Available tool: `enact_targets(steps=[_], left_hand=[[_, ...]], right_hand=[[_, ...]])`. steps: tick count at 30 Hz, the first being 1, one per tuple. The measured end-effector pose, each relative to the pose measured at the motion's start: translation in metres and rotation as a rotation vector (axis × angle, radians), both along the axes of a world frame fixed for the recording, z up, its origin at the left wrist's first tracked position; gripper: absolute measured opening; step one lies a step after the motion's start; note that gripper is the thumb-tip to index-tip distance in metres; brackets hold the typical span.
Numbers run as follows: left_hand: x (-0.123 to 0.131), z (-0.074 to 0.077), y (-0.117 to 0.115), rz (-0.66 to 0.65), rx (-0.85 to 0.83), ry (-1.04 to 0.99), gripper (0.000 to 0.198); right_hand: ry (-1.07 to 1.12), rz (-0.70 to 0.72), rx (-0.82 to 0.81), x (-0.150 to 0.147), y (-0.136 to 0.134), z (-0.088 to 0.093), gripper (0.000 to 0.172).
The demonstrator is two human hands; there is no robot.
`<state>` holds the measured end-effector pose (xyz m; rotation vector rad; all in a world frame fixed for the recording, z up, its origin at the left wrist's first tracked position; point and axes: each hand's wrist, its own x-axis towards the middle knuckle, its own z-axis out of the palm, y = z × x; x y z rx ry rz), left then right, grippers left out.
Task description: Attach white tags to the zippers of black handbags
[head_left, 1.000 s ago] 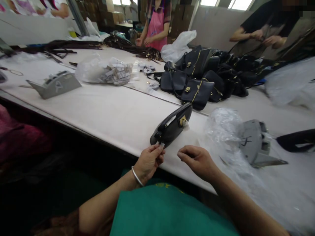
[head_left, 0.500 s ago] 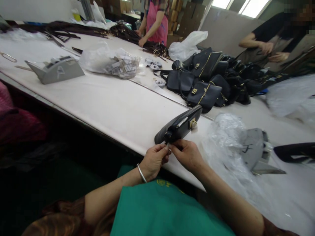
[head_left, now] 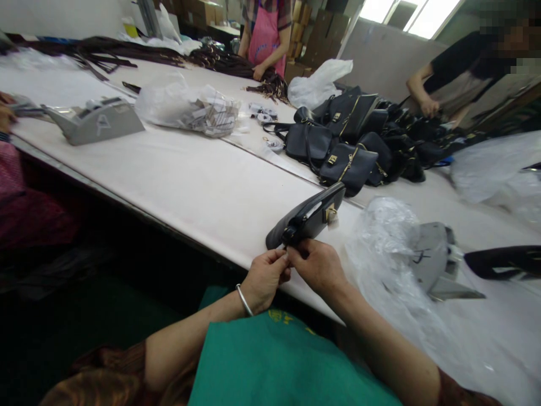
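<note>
A small black bag (head_left: pixel 310 220) with a gold clasp stands tilted near the table's front edge. At its lower near end my left hand (head_left: pixel 264 276) is closed, thumb and forefinger pinched on something too small to make out. My right hand (head_left: pixel 316 262) is closed against the same end of the bag, its fingertips meeting the left ones. What its fingers hold is hidden. Crumpled clear plastic (head_left: pixel 389 237) lies to the right of the bag, beside a grey tape dispenser (head_left: pixel 431 254).
Behind the bag lies a pile of black bags (head_left: pixel 350 163). Another tape dispenser (head_left: pixel 103 121) and a plastic bag of labels (head_left: pixel 211 113) are at left. Dark straps (head_left: pixel 220 59) lie farther back. Two people work across the table; another hand (head_left: pixel 5 113) shows at the left edge.
My hands stay at the bag's end, with only slight finger movement. A co-worker's hand has appeared at the left edge near the dispenser. The people across the table have moved their arms.
</note>
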<state>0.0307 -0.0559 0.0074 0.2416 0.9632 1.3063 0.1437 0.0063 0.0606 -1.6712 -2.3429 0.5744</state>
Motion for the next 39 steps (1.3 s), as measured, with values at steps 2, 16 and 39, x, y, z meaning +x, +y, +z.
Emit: enact_targets(steps=[2, 16, 39], left_hand=[[-0.002, 0.003, 0.000, -0.014, -0.011, -0.017, 0.030], [-0.014, 0.016, 0.001, -0.098, -0.165, -0.198, 0.005], [-0.001, 0.015, 0.004, -0.012, -0.120, -0.080, 0.018]], right_hand=[[0.116, 0.047, -0.065, 0.006, 0.000, -0.001, 0.024], [0.490, -0.077, -0.274, 0.023, -0.003, -0.021, 0.022], [0.930, -0.289, -0.788, 0.022, 0.007, -0.007, 0.021]])
